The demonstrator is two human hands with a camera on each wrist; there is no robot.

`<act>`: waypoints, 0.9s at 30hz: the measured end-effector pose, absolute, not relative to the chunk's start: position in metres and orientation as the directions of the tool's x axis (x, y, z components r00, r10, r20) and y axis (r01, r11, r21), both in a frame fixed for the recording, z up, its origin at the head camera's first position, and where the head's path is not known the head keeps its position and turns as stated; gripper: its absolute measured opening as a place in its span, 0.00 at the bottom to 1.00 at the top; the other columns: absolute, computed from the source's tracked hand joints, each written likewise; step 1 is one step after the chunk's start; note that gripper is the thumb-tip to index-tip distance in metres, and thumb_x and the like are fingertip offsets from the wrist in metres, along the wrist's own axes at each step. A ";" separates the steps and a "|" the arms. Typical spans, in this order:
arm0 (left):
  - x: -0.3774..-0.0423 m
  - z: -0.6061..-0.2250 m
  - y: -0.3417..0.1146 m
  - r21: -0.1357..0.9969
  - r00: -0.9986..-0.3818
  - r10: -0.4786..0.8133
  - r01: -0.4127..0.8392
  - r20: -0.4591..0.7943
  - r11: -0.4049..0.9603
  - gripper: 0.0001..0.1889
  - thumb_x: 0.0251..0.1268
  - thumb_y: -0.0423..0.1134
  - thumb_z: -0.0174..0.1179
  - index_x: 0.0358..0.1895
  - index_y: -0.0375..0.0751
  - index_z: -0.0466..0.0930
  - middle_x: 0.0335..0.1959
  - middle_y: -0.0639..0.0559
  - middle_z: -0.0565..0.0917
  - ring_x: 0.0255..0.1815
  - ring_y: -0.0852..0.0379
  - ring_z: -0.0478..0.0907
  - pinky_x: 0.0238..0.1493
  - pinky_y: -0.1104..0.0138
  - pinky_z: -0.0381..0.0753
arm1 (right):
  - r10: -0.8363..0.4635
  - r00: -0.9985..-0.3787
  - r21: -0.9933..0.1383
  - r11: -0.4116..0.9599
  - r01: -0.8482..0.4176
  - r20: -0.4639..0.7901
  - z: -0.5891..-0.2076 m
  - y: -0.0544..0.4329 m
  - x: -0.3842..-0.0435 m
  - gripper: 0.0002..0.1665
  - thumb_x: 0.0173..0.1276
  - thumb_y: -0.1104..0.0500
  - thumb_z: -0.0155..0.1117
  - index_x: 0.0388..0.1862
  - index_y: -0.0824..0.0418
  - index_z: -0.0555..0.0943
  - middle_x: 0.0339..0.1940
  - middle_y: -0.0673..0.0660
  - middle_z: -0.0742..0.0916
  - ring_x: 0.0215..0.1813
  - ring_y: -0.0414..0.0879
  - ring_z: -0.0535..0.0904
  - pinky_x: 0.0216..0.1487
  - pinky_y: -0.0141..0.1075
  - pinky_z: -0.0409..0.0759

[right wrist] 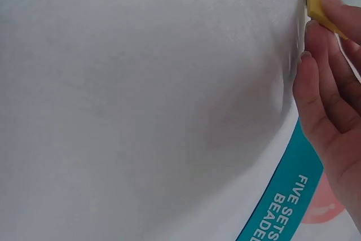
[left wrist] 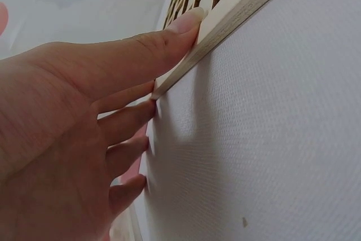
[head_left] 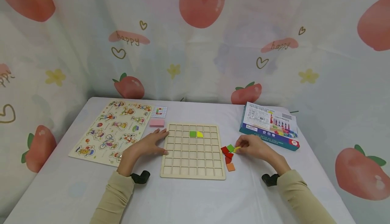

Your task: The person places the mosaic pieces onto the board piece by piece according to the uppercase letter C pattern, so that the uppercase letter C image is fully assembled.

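A wooden grid board (head_left: 192,174) lies mid-table, with a green square tile (head_left: 193,134) and a yellow rounded tile (head_left: 200,135) side by side in its upper cells. My left hand (head_left: 147,144) rests at the board's left edge, fingers spread; in the left wrist view its thumb (left wrist: 186,22) lies on the board's rim. To the right of the board, my right hand (head_left: 254,146) pinches a yellow tile (right wrist: 317,5) between thumb and fingers. Beside that hand lie a green tile (head_left: 230,148), several red tiles (head_left: 224,150) and an orange square tile (head_left: 231,167).
At the left lies a picture puzzle board (head_left: 118,125) with cartoon figures. A small pattern card (head_left: 159,111) and a pink block (head_left: 156,123) sit behind my left hand. A boxed bead set (head_left: 269,124) stands at the back right.
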State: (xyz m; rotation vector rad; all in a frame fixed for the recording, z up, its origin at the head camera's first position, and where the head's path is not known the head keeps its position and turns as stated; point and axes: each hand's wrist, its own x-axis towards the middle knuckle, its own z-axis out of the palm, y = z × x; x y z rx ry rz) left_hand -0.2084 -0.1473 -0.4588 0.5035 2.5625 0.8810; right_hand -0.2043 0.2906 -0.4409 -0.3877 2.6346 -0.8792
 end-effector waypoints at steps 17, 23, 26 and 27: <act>-0.209 -0.459 -0.148 0.649 -0.861 0.448 0.201 -0.240 0.734 0.47 0.63 0.46 0.72 0.81 0.40 0.58 0.85 0.45 0.53 0.86 0.37 0.41 0.83 0.42 0.45 | -0.373 -0.916 -0.668 0.721 -0.184 -0.150 -0.432 0.258 -0.220 0.09 0.71 0.57 0.69 0.46 0.59 0.87 0.40 0.54 0.89 0.43 0.47 0.82 0.47 0.33 0.83; -0.208 -0.460 -0.148 0.640 -0.861 0.451 0.212 -0.235 0.738 0.46 0.63 0.45 0.72 0.81 0.40 0.58 0.85 0.44 0.53 0.86 0.36 0.41 0.83 0.40 0.46 | -0.391 -0.909 -0.702 0.688 -0.183 -0.146 -0.432 0.240 -0.230 0.10 0.72 0.58 0.68 0.48 0.62 0.87 0.42 0.57 0.90 0.41 0.47 0.84 0.46 0.34 0.85; -0.207 -0.460 -0.148 0.639 -0.860 0.451 0.212 -0.237 0.739 0.46 0.63 0.44 0.72 0.81 0.40 0.57 0.85 0.44 0.53 0.86 0.37 0.41 0.83 0.41 0.46 | -0.398 -0.907 -0.717 0.672 -0.186 -0.138 -0.432 0.232 -0.235 0.11 0.72 0.59 0.68 0.49 0.62 0.87 0.43 0.57 0.90 0.41 0.48 0.84 0.47 0.35 0.86; -0.207 -0.460 -0.148 0.639 -0.860 0.452 0.214 -0.235 0.739 0.46 0.63 0.44 0.72 0.81 0.40 0.57 0.85 0.44 0.53 0.86 0.37 0.41 0.83 0.41 0.46 | -0.398 -0.907 -0.717 0.671 -0.188 -0.135 -0.432 0.229 -0.237 0.11 0.72 0.59 0.68 0.49 0.62 0.87 0.43 0.57 0.90 0.42 0.48 0.84 0.48 0.35 0.86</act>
